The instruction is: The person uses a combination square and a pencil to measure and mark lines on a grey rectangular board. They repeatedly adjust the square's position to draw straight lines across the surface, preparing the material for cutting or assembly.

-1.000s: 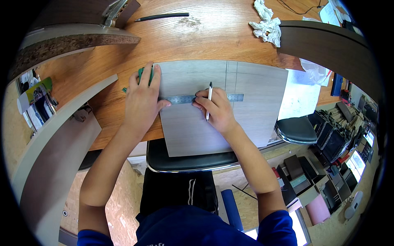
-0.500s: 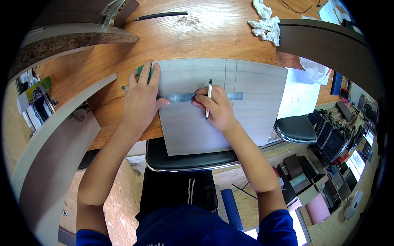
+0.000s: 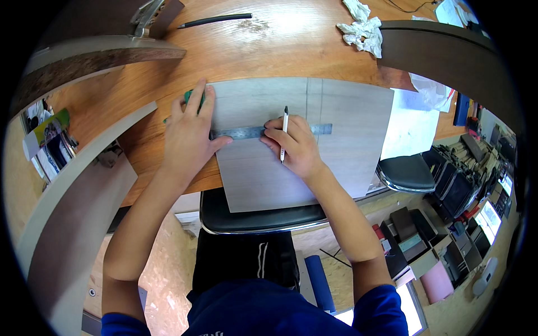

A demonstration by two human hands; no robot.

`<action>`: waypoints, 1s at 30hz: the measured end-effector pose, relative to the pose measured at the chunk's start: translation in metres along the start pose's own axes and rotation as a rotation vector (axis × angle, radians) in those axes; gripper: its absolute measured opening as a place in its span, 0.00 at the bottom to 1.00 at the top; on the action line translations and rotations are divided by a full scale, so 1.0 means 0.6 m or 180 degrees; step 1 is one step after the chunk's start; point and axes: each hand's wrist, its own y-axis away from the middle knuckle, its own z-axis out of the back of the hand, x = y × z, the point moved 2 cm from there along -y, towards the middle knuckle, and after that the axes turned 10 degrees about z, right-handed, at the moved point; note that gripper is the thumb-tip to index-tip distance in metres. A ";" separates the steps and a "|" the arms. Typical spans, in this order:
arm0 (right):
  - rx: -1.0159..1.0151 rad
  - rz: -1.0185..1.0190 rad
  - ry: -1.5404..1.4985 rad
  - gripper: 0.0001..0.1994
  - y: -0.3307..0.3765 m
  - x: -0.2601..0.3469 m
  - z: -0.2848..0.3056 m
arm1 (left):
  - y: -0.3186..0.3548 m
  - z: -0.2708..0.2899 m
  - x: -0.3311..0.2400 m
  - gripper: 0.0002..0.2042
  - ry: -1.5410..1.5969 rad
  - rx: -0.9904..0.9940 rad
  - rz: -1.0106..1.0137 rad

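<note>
A grey, faintly wood-grained board (image 3: 269,179) lies on the table, its near edge reaching out over a black seat. Across it runs a steel ruler (image 3: 246,133), and two dark lines cross the board to the right of its middle. My left hand (image 3: 190,131) lies at the board's left edge with fingers stretched out and thumb on the ruler's left end. Beneath those fingers a green object (image 3: 188,96) shows in part; its kind is hidden. My right hand (image 3: 297,145) rests on the ruler with bent fingers, holding a slim white pen (image 3: 284,134) with a black end.
A black pen-like stick (image 3: 216,21) lies on the wooden table (image 3: 291,56) beyond the board. Crumpled white tissue (image 3: 363,35) sits at the far right beside a dark panel (image 3: 443,50). Pale curved panels (image 3: 84,162) stand on the left. A black stool (image 3: 408,172) is at right.
The view has shifted slightly. My left fingers have spread a little on the board's edge and cover more of the green object. My right hand, pen and ruler look nearly unmoved.
</note>
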 end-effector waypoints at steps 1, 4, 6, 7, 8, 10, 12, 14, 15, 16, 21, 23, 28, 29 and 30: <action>-0.0004 -0.0023 -0.0033 0.12 0.002 0.000 0.002 | -0.001 -0.003 -0.001 0.50 0.0045 -0.0060 -0.0053; 0.0024 -0.0112 -0.0202 0.11 -0.001 0.001 0.009 | 0.000 -0.005 -0.004 0.50 -0.0017 -0.0073 0.0033; 0.0083 -0.0386 -0.0694 0.11 -0.021 0.009 0.022 | 0.000 -0.008 -0.003 0.50 -0.0022 -0.0079 0.0059; 0.0073 -0.0645 -0.1042 0.10 -0.030 0.014 0.028 | 0.000 -0.007 -0.002 0.50 -0.0032 -0.0082 0.0066; 0.0050 -0.1103 -0.1649 0.10 -0.038 0.021 0.027 | 0.001 -0.005 -0.002 0.51 -0.0016 -0.0039 0.0068; 0.0078 -0.1525 -0.2140 0.09 -0.051 0.026 0.008 | 0.002 -0.002 -0.003 0.52 0.0007 0.0032 0.0072; 0.0185 -0.1473 -0.1899 0.07 -0.074 0.017 -0.027 | 0.000 -0.002 -0.006 0.50 -0.0003 -0.0025 0.0017; 0.0212 -0.1557 -0.1895 0.07 -0.092 0.010 -0.057 | -0.001 -0.004 -0.004 0.49 -0.0012 -0.0073 -0.0029; 0.0222 -0.1596 -0.1897 0.07 -0.098 0.005 -0.065 | -0.002 -0.007 -0.003 0.49 -0.0020 -0.0092 -0.0058; 0.0208 -0.1553 -0.1963 0.06 -0.104 0.000 -0.070 | -0.001 -0.008 0.000 0.49 -0.0036 -0.0103 -0.0079; 0.0248 -0.1758 -0.2132 0.06 -0.122 -0.010 -0.075 | 0.002 -0.008 0.000 0.48 0.0026 -0.0122 -0.0067; 0.0312 -0.1693 -0.2028 0.06 -0.121 -0.014 -0.080 | 0.001 -0.009 0.001 0.48 0.0025 -0.0122 -0.0059; 0.0661 -0.1824 -0.1935 0.09 -0.133 -0.011 -0.073 | 0.002 -0.011 0.001 0.48 0.0022 -0.0204 -0.0101; 0.0808 -0.1893 -0.1937 0.10 -0.141 -0.010 -0.071 | 0.002 -0.011 0.000 0.48 0.0045 -0.0172 -0.0075; 0.0955 -0.1962 -0.1939 0.11 -0.147 -0.009 -0.070 | 0.001 -0.010 -0.001 0.48 0.0068 -0.0141 -0.0047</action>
